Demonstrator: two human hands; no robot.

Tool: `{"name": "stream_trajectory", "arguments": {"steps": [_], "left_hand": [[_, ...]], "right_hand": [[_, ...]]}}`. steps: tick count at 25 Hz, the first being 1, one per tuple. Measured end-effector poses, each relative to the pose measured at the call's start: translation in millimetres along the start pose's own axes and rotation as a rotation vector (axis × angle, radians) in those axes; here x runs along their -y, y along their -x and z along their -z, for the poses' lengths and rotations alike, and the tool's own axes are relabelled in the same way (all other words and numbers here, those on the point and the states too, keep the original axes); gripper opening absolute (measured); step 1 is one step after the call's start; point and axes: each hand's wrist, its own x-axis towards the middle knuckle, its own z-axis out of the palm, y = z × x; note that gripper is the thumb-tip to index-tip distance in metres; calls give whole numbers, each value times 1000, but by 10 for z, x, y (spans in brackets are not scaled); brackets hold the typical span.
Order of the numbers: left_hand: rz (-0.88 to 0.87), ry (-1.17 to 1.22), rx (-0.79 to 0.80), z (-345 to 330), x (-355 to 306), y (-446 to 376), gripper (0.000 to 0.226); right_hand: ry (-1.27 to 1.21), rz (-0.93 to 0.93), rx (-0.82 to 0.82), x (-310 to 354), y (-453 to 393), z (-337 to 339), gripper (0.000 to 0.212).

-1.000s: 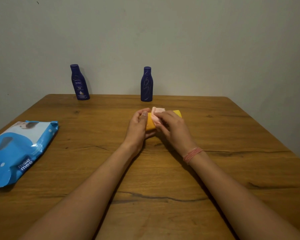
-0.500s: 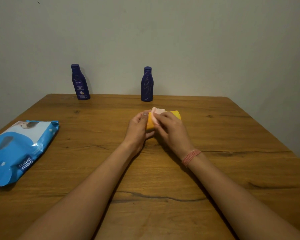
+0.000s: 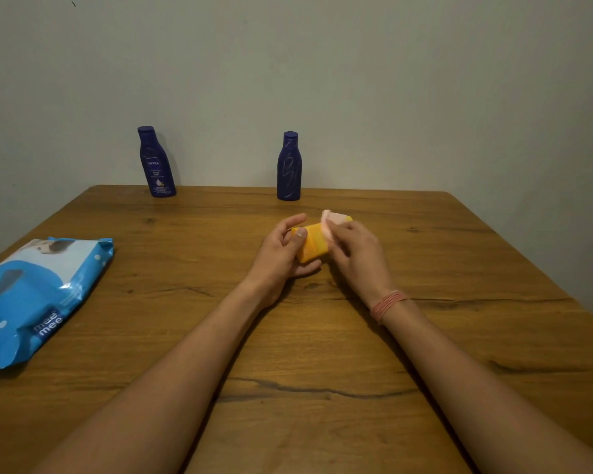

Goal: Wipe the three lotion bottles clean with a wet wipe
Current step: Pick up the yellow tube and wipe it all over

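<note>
While my left hand (image 3: 281, 254) grips the small yellow plastic bottle (image 3: 312, 246) mid-frame, long axis running up-right, my right hand (image 3: 351, 249) pinches the pale pink wipe (image 3: 331, 222) against its far end.

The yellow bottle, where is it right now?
In the head view, the yellow bottle is mid-table, held by the left hand while the right hand presses a wipe on it.

A plain domestic room is suggested. A wooden table (image 3: 322, 336) with dark grain cracks is set against a bare, pale painted wall (image 3: 356, 80). Household toiletries are seen on it: two dark blue lotion bottles (image 3: 156, 164) (image 3: 289, 167) and a blue wet-wipe packet (image 3: 31, 295).
</note>
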Motion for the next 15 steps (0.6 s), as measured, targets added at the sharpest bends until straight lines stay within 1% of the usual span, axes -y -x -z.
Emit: {"name": "stream_trajectory", "arguments": {"steps": [2,3,4,7,9,11,13,15], "left_hand": [[-37,46,-39,21,20,-12,34],[-60,44,-60,25,23,-11,33],[-76,26,-77,20,23,-9,31],[-90,-48,-111,-14,5,11,27],[-80,-48,-119,-22,-15,18,25],[-71,-46,-104,-32,-41,35,25],[-60,-25,-72,-37,-43,51,28],[-66,11,-50,-10,-25,57,38]], "right_hand": [[-33,138,18,211,58,-94,38],[-35,173,14,258,64,-123,39],[-29,168,-1,257,49,-122,39],[32,8,-55,20,-33,-21,38],[84,-101,-65,-209,-72,77,37],[93,-147,-79,-315,-79,115,38],[46,-101,-65,-212,-62,74,39],[-30,31,-33,22,-12,-15,41]]}}
